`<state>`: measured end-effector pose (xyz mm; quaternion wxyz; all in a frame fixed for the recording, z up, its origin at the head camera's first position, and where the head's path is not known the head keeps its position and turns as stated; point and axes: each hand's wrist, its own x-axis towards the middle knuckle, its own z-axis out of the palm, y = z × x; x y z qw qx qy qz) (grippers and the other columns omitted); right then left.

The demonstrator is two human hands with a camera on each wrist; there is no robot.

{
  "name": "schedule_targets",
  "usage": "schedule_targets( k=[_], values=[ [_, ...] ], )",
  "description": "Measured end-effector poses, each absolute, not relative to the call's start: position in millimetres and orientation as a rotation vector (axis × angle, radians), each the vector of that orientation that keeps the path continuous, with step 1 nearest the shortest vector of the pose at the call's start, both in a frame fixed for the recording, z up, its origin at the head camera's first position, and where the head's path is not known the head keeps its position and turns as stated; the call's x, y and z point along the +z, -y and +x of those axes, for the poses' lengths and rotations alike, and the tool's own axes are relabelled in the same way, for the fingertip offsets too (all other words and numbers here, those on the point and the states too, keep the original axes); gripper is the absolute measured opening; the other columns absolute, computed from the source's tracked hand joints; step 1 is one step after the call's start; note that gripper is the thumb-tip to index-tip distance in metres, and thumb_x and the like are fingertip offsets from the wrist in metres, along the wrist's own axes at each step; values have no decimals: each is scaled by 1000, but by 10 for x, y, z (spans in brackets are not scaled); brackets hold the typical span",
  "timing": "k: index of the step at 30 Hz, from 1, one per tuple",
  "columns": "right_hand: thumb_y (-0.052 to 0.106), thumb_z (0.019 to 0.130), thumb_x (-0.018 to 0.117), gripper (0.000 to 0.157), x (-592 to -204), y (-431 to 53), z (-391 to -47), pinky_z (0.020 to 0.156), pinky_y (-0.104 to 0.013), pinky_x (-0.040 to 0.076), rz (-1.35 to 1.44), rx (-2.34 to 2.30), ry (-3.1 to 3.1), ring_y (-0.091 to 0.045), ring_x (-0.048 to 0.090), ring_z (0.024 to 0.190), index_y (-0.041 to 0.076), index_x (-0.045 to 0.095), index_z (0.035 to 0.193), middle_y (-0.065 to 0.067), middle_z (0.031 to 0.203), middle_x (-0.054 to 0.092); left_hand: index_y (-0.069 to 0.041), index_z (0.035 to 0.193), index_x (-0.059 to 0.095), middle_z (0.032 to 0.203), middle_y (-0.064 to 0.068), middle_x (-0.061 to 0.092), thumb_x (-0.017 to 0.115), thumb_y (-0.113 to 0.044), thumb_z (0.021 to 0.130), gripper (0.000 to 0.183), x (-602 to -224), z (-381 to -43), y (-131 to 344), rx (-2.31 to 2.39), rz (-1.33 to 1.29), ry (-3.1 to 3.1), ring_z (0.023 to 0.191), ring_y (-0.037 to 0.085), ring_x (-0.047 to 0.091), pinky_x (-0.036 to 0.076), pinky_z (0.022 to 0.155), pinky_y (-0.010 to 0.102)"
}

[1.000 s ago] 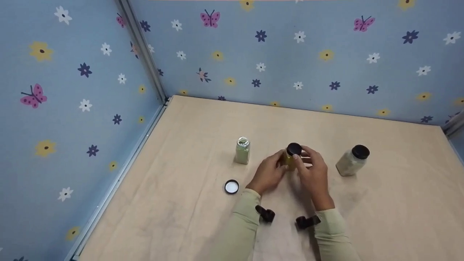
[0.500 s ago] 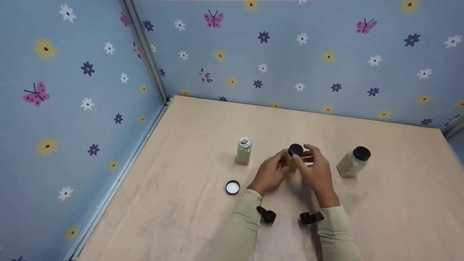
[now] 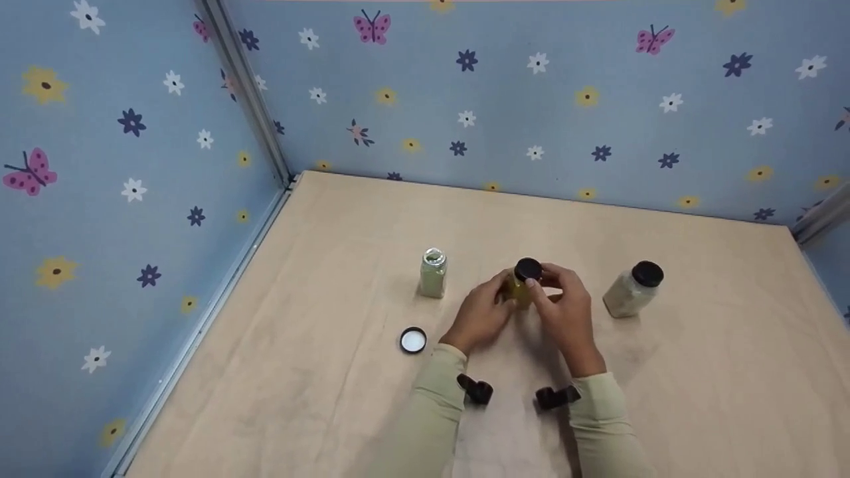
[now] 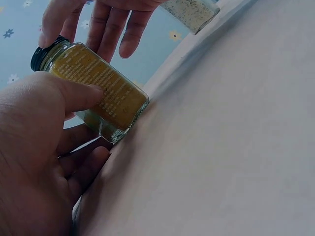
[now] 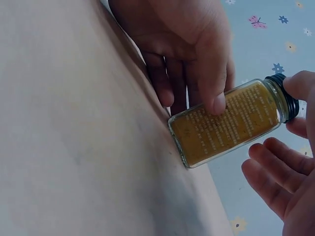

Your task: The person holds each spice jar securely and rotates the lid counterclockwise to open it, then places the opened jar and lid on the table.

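A square glass jar (image 3: 522,293) of yellow-brown powder, printed with pale writing, stands upright between both hands. My left hand (image 3: 479,316) grips its body low down; the thumb presses the printed side in the left wrist view. My right hand (image 3: 571,317) pinches the black lid (image 5: 289,98) between thumb and index finger, the other fingers held off the glass. The lid sits on the jar's mouth. In the right wrist view the jar's base (image 5: 178,142) is right at the table surface.
An uncapped glass jar (image 3: 433,277) with pale green contents stands to the left. Nearer lies a black lid (image 3: 413,340), white inside up. A black-lidded jar (image 3: 624,297) of pale contents stands to the right. Flower-patterned walls (image 3: 505,99) border the cloth-covered table (image 3: 299,318).
The head view has shifted slightly. My right hand has turned a little outward at the lid while the left hand keeps its hold; the other jars and loose lid stay put.
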<state>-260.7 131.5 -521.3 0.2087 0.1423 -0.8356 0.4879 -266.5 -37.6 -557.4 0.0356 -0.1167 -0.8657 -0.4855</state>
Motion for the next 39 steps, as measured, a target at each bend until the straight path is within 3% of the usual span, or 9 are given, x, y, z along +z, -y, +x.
schedule_targets(
  k=[5,12,21,39],
  values=[
    [21,95,69,42,-5153,-1311,-2630,74,-27,52,357,1416,2338,-20,66,100,1,58,130,-11,114,67,-19,153,44,141,4,58,64,-23,97,59,-5528,-2703,378,-1487,-376,2665,130,17,52,39,108,31],
    [18,96,68,30,-5106,-1304,-2641,73,-26,53,377,1412,2315,-18,66,98,3,64,121,-8,113,66,-15,152,45,141,7,58,64,-21,96,60,-5508,-2730,367,-1476,-366,2653,129,19,53,39,109,32],
    [15,97,65,29,-5172,-1309,-2624,72,-28,53,366,1387,2334,-17,65,98,5,66,124,-7,113,66,-12,152,44,143,7,56,64,-20,96,60,-5543,-2680,364,-1544,-355,2638,132,20,51,37,111,33],
    [24,95,71,39,-5223,-1314,-2657,69,-30,53,394,1434,2341,-19,65,96,6,66,130,-7,106,65,-12,154,42,145,5,55,61,-20,97,61,-5553,-2661,388,-1533,-344,2680,133,17,49,37,111,32]
  ],
)
